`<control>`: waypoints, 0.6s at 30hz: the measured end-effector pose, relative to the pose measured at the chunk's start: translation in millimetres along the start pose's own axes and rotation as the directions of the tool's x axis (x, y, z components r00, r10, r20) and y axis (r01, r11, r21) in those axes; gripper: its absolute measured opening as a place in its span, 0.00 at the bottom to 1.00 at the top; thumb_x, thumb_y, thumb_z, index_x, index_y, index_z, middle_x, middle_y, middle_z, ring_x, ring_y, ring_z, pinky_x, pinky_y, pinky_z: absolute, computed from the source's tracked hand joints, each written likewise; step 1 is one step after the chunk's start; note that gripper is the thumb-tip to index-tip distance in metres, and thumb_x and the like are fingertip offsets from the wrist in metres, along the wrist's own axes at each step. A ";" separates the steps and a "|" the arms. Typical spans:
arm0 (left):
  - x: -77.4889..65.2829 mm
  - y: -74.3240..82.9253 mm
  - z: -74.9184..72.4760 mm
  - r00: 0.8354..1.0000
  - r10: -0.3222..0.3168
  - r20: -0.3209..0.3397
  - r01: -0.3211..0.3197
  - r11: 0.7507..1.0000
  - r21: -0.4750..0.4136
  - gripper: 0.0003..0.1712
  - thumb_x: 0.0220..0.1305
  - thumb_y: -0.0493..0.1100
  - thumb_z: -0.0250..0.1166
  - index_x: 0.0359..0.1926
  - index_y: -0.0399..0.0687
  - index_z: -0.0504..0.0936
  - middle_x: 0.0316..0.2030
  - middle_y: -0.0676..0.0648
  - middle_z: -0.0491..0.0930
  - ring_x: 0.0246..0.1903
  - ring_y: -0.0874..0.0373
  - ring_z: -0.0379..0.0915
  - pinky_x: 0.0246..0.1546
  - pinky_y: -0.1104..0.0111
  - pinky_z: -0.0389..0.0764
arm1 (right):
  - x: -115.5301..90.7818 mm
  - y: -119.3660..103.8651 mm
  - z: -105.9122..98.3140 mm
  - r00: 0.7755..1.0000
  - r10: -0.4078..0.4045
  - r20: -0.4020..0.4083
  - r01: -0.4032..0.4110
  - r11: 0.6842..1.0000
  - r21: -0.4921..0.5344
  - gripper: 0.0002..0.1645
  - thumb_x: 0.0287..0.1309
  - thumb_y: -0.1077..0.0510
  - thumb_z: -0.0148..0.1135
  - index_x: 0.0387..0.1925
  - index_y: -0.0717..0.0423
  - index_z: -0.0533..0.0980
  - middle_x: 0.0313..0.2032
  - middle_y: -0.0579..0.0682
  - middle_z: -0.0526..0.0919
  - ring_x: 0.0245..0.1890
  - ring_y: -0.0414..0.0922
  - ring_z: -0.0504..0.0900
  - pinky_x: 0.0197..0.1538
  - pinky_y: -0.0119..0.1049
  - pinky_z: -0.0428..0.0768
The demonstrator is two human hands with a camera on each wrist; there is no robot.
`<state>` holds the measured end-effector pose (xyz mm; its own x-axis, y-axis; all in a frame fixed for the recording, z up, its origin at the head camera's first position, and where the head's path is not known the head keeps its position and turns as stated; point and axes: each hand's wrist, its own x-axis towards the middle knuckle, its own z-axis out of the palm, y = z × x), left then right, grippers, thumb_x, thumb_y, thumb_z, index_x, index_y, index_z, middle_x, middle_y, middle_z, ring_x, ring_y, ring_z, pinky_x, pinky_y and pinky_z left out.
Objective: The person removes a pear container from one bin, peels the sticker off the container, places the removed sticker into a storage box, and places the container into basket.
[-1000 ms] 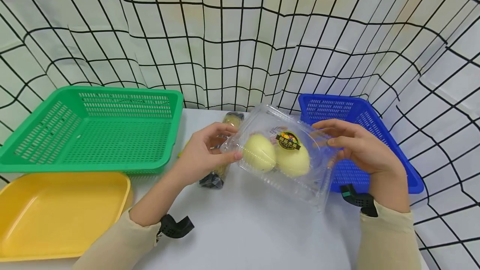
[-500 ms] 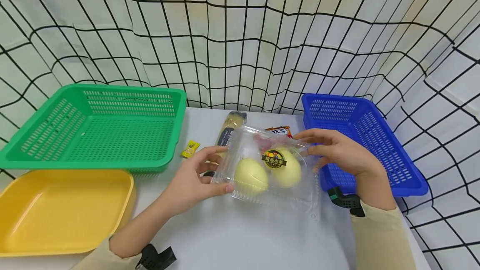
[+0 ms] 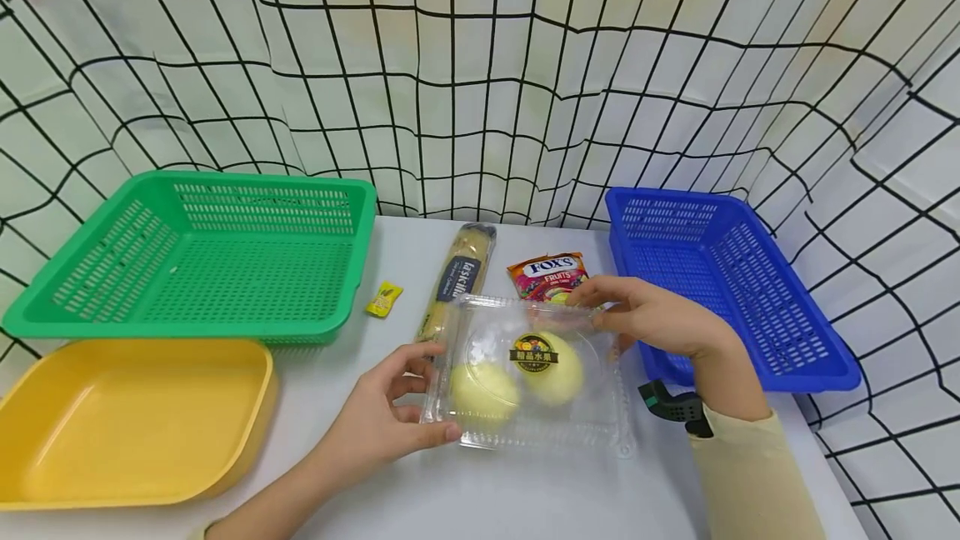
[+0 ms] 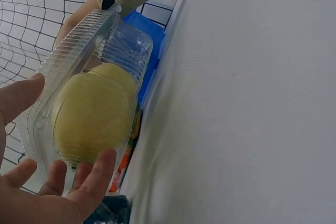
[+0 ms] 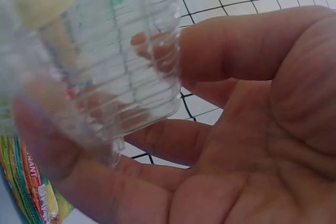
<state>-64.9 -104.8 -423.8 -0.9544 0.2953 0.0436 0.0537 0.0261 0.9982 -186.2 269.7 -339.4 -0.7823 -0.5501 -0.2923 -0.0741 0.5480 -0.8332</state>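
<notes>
A clear plastic clamshell box point(image 3: 592, 411) with a round black-and-gold label holds two pale yellow round fruits point(image 3: 483, 394). My left hand point(image 3: 378, 407) grips its left side, thumb at the near corner. In the left wrist view that thumb lies along the lid edge point(image 4: 39, 121), with the fingertips beneath a yellow fruit point(image 4: 94, 114). At the far right corner my right hand point(image 3: 660, 319) holds the box between thumb and fingers. The right wrist view shows the ribbed plastic wall point(image 5: 142, 93) between them. The box hangs low over the white table, slightly tilted.
Behind the box lie a long pasta packet point(image 3: 461, 265), a Fox's Fruits candy bag point(image 3: 547, 269) and a small yellow wrapped sweet point(image 3: 384, 298). A green basket point(image 3: 348, 265) and yellow tray point(image 3: 258, 407) stand left, a blue basket point(image 3: 813, 340) right. Black wire mesh point(image 3: 450, 107) encloses the back.
Both hands have brought the box down and towards me, a little left, and levelled it. The candy bag and more of the pasta packet now show behind it.
</notes>
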 end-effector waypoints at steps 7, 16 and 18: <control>-4.3 -12.0 5.7 1.000 -0.010 0.013 0.010 1.000 -0.002 0.48 0.49 0.33 0.88 0.70 0.43 0.75 0.50 0.36 0.73 0.50 0.47 0.84 0.43 0.60 0.92 | 4.5 -0.5 11.2 1.000 0.017 0.005 -0.017 0.998 -0.060 0.19 0.78 0.64 0.56 0.65 0.53 0.75 0.68 0.61 0.75 0.58 0.57 0.78 0.41 0.55 0.90; -7.5 -14.8 6.2 0.999 -0.050 0.016 0.049 0.998 0.044 0.47 0.49 0.35 0.89 0.68 0.44 0.74 0.48 0.38 0.72 0.49 0.45 0.82 0.39 0.66 0.88 | 12.7 -0.2 20.3 1.000 0.025 0.018 -0.023 0.993 -0.118 0.18 0.76 0.68 0.52 0.62 0.54 0.75 0.67 0.62 0.75 0.52 0.55 0.79 0.40 0.52 0.89; -7.0 -15.0 6.3 0.999 -0.046 0.017 0.046 0.998 0.049 0.47 0.50 0.36 0.89 0.69 0.44 0.74 0.48 0.38 0.72 0.49 0.45 0.81 0.39 0.67 0.88 | 14.0 0.0 20.6 1.000 0.015 0.021 -0.012 0.991 -0.137 0.19 0.76 0.68 0.52 0.63 0.55 0.74 0.66 0.62 0.76 0.49 0.54 0.79 0.41 0.51 0.88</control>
<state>-57.2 -101.2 -439.4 -0.9508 0.3097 -0.0035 0.0244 0.0863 0.9960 -184.4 249.1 -353.2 -0.7701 -0.5547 -0.3149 -0.1483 0.6358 -0.7574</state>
